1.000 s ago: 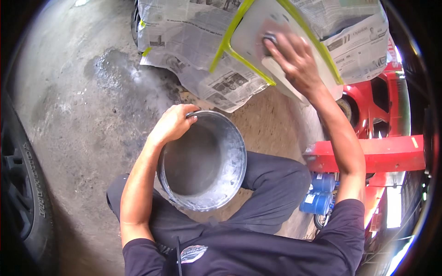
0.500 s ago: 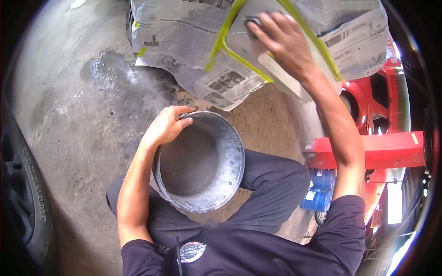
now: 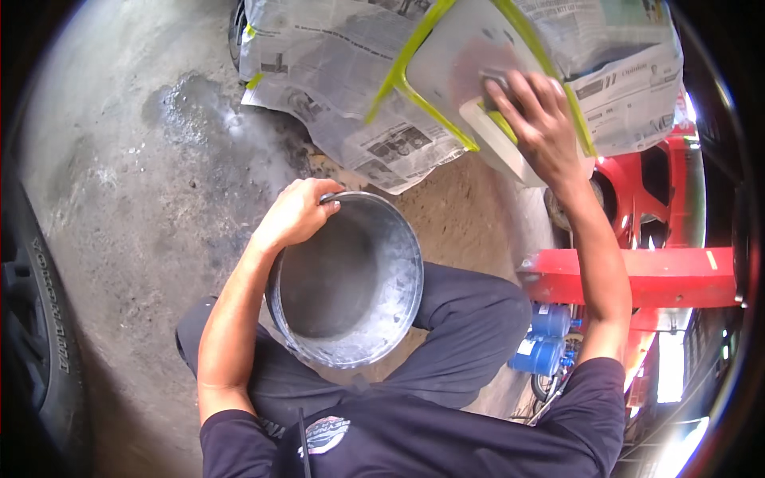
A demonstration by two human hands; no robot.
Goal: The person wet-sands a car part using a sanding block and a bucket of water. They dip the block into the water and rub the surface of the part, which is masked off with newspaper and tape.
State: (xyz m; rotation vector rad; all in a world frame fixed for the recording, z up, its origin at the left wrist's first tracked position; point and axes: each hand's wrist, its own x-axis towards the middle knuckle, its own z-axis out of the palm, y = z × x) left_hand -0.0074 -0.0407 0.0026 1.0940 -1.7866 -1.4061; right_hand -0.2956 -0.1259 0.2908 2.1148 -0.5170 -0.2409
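My left hand (image 3: 296, 213) grips the rim of a dark grey bucket (image 3: 392, 267), its thumb on the inner side. The bucket rests tilted between my legs, with murky grey liquid (image 3: 327, 279) inside. At the upper right, my right hand (image 3: 543, 127) is closed on a small dark grey pad (image 3: 496, 78), pressed against a pale grey car panel (image 3: 450, 44). Whether the pad is folded sandpaper or a block, I cannot tell. A reddish smear shows beside it. Yellow-green tape (image 3: 437, 118) borders the panel, and newspaper sheets (image 3: 327, 60) cover the surfaces around it.
A black tyre (image 3: 60, 350) stands at the far left. Wet marks (image 3: 187, 111) lie on the concrete floor. To the right are a long red car part (image 3: 661, 277), blue plastic bottles (image 3: 538, 355) and a red car (image 3: 677, 179) behind.
My right hand has slid the pad down and to the right across the panel, toward me. My left hand keeps its grip on the bucket rim.
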